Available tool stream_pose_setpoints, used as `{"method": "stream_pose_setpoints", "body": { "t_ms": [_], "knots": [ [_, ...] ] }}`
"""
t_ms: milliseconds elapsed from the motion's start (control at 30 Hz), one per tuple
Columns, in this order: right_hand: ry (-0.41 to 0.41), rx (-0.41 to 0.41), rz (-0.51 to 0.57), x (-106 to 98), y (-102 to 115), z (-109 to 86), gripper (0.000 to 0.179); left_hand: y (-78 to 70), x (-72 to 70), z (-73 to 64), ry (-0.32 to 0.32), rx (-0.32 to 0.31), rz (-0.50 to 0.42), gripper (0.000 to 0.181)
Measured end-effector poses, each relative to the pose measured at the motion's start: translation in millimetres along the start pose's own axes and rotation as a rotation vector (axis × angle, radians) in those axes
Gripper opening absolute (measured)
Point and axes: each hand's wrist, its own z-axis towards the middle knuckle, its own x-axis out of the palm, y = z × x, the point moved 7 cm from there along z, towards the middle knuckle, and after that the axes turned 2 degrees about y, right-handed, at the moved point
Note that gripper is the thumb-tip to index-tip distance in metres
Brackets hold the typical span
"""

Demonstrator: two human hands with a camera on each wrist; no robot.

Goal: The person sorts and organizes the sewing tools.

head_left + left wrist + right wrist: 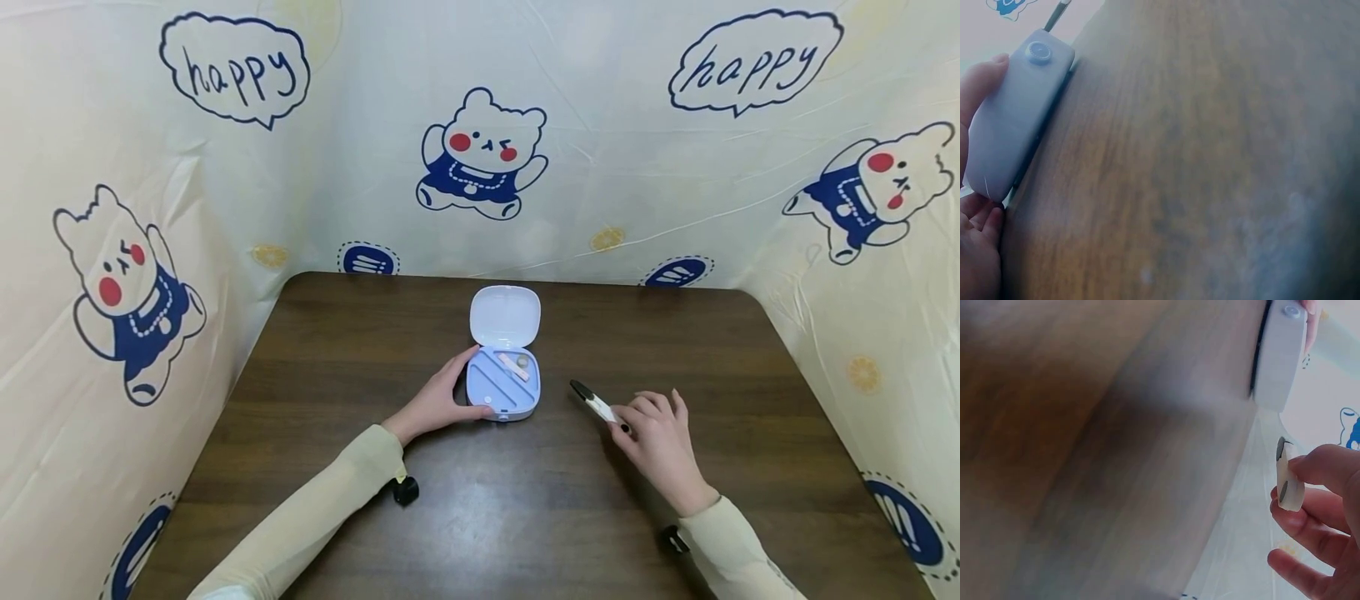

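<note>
A light blue case (502,385) sits on the table with its pale lid (505,317) raised at the back. My left hand (438,398) grips it from the left, thumb at the front corner and fingers at the rear left. Inside the case are slanted dividers, a small pale stick (513,367) and a little round greyish piece (522,361). To the right, my right hand (660,437) pinches a slim white stick with a black tip (597,406) between thumb and fingers. Its black end points toward the case. In the left wrist view, a round button (1039,53) shows on the case's front.
The dark wooden table (337,333) has rounded back corners. A pale printed cloth (600,183) with cartoon bears hangs along its back and both sides. Each sleeve has a small black device (406,492) near the wrist.
</note>
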Motion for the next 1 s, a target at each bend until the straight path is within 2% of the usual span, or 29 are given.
{"method": "stream_pose_setpoints", "body": {
  "t_ms": [567, 1000],
  "knots": [
    [-0.003, -0.036, 0.037, 10.3, 21.9, 23.3, 0.014, 1.7, -0.2, 1.3, -0.002, -0.005, 0.022, 0.114],
    [0.041, -0.036, 0.069, 23.8, 40.8, 39.3, 0.016, 1.5, -0.3, 0.5, 0.007, -0.01, 0.019, 0.114]
  ]
}}
